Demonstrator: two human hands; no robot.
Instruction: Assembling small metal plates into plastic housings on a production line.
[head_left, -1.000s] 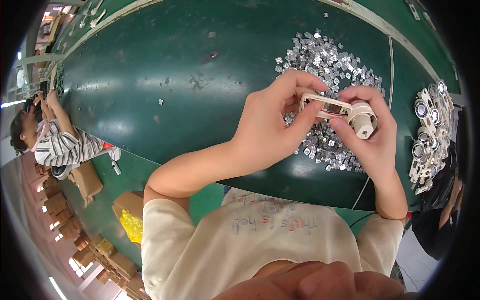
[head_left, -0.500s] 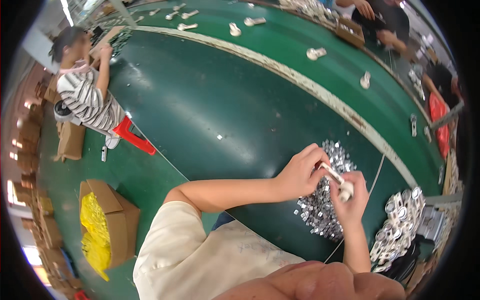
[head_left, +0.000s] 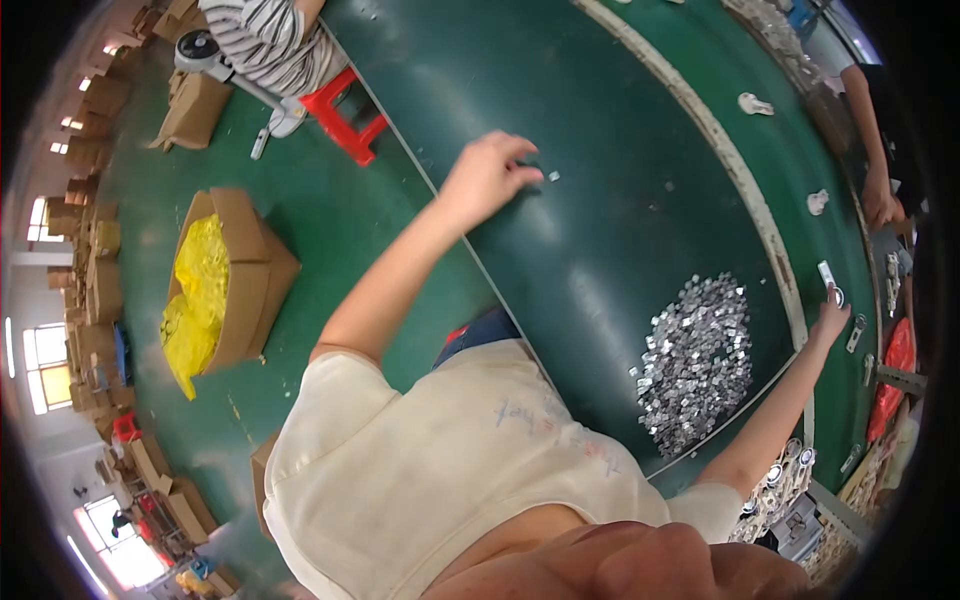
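Note:
My left hand [head_left: 488, 180] reaches over the dark green tabletop [head_left: 600, 120] with thumb and fingers apart, holding nothing. Just beyond its fingertips lies a small shiny metal piece [head_left: 554, 176]. Off to the right, my right hand [head_left: 828, 318] is stretched over the green belt [head_left: 790, 150], its fingertips closed on a long white part with a round end [head_left: 826, 274]. Between my arms, a heap of small silvery metal pieces [head_left: 697, 365] is spread on the table.
A pale worn rail [head_left: 722, 140] divides table and belt; more white parts [head_left: 755, 104] lie on the belt. White parts with rings [head_left: 785, 480] are piled beyond my right forearm. At left stand a carton [head_left: 262, 270] with yellow plastic and a red stool [head_left: 345, 118] beside a seated person.
My hands, together over the heap on the white part, have separated. The left moved away to the left and is empty; the right reached out to the belt. The view has turned.

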